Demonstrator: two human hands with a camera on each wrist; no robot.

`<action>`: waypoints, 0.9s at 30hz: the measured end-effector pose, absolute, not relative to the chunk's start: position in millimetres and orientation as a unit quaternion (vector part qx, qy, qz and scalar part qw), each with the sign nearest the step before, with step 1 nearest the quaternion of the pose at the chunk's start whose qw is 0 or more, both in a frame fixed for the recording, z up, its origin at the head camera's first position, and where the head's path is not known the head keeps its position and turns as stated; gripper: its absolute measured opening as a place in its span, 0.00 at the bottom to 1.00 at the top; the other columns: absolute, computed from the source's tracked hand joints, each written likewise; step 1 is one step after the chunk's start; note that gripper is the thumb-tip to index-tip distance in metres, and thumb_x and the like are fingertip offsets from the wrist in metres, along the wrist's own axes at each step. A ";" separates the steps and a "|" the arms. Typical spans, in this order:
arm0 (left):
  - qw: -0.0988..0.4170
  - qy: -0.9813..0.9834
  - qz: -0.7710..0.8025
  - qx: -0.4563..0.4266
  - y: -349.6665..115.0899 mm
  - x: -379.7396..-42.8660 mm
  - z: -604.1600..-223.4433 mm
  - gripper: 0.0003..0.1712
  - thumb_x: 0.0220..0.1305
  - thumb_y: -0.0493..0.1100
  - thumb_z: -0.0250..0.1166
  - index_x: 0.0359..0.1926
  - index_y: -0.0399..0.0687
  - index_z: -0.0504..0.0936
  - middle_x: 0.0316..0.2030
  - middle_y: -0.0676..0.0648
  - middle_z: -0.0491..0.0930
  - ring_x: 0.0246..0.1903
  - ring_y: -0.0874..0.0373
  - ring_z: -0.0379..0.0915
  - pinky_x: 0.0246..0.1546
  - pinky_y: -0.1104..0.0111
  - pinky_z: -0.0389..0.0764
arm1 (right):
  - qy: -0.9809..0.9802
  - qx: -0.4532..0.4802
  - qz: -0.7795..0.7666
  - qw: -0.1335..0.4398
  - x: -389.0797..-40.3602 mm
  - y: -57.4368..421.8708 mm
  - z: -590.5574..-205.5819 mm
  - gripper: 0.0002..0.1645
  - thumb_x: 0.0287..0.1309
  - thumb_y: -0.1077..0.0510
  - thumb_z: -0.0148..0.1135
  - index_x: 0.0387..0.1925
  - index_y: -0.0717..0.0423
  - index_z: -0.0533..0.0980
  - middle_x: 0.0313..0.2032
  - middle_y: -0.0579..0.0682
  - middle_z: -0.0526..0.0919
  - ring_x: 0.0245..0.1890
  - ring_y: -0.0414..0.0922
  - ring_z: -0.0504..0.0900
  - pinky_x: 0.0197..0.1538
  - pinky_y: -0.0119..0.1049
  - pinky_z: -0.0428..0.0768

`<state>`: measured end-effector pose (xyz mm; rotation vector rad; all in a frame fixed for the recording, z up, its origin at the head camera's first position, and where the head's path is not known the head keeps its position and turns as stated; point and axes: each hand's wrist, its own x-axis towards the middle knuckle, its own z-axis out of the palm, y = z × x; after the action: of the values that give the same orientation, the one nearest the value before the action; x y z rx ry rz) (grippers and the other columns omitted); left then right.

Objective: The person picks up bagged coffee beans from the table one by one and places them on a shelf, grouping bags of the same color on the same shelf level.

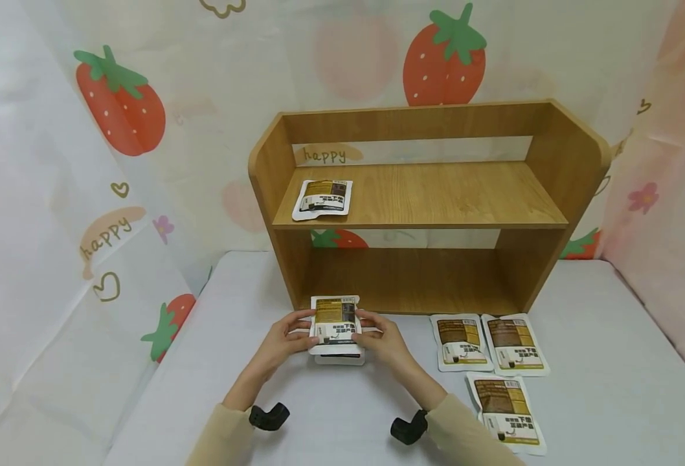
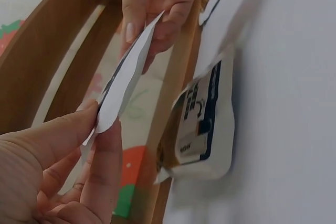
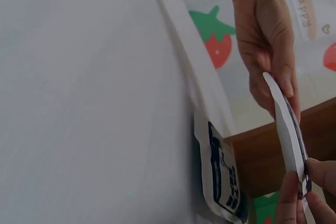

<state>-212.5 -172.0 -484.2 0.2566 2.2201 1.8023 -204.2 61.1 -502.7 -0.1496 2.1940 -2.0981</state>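
Between both hands, a flat white-edged food pouch (image 1: 335,320) with a brown and white label is held up off the table in front of the shelf. The left hand (image 1: 284,340) pinches its left edge, thumb on the front and fingers behind. On the opposite edge the right hand (image 1: 384,338) pinches it the same way. Beneath it a second pouch (image 2: 202,124) lies on the table, mostly covered in the head view. In the right wrist view the held pouch (image 3: 289,129) appears edge-on, clear of the lower pouch (image 3: 223,174).
A two-tier wooden shelf (image 1: 424,194) stands at the back of the white table (image 1: 202,388). One pouch (image 1: 322,199) lies at the left of its upper tier. To the right are several pouches, among them a near one (image 1: 508,414). Strawberry-printed cloth (image 1: 202,97) hangs behind.
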 end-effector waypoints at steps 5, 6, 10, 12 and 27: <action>0.143 0.761 0.625 0.097 -157.0 -202.2 -468.0 0.34 0.55 0.33 0.65 0.63 0.38 0.64 0.49 0.35 0.71 0.40 0.55 0.76 0.37 0.72 0.79 | 0.723 -0.046 -0.687 0.049 -200.6 74.8 -502.6 0.31 0.48 0.68 0.66 0.57 0.62 0.71 0.46 0.62 0.76 0.34 0.41 0.80 0.32 0.25 0.76; 0.142 0.763 0.623 0.097 -153.9 -199.8 -465.0 0.34 0.56 0.33 0.65 0.63 0.38 0.65 0.49 0.35 0.71 0.40 0.56 0.76 0.37 0.72 0.79 | 0.724 -0.045 -0.687 0.048 -199.9 77.3 -502.5 0.31 0.48 0.68 0.66 0.57 0.61 0.72 0.47 0.62 0.76 0.34 0.41 0.81 0.32 0.25 0.76; 0.133 0.768 0.620 0.091 -141.8 -194.8 -460.6 0.33 0.55 0.33 0.66 0.62 0.39 0.67 0.49 0.37 0.71 0.41 0.55 0.75 0.36 0.72 0.78 | 0.725 -0.040 -0.686 0.043 -196.6 87.8 -499.8 0.31 0.48 0.67 0.66 0.57 0.58 0.72 0.47 0.60 0.76 0.34 0.41 0.80 0.33 0.26 0.76; 0.125 0.768 0.621 0.094 -135.3 -193.0 -459.5 0.32 0.55 0.33 0.66 0.61 0.40 0.68 0.49 0.37 0.71 0.41 0.54 0.75 0.36 0.72 0.78 | 0.724 -0.037 -0.687 0.040 -195.0 93.3 -498.3 0.31 0.49 0.68 0.66 0.58 0.58 0.72 0.47 0.61 0.76 0.34 0.41 0.80 0.33 0.27 0.76; 0.099 0.770 0.617 0.127 -101.4 -179.2 -447.6 0.30 0.57 0.34 0.65 0.61 0.38 0.68 0.49 0.37 0.72 0.43 0.51 0.75 0.34 0.77 0.77 | 0.741 -0.020 -0.669 0.050 -179.5 125.3 -482.4 0.32 0.51 0.64 0.66 0.60 0.55 0.70 0.52 0.59 0.72 0.41 0.43 0.79 0.38 0.26 0.76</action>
<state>-179.2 -101.4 -447.6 0.3762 2.2776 1.8247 -179.5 125.3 -482.4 -0.0598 2.2563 -2.0375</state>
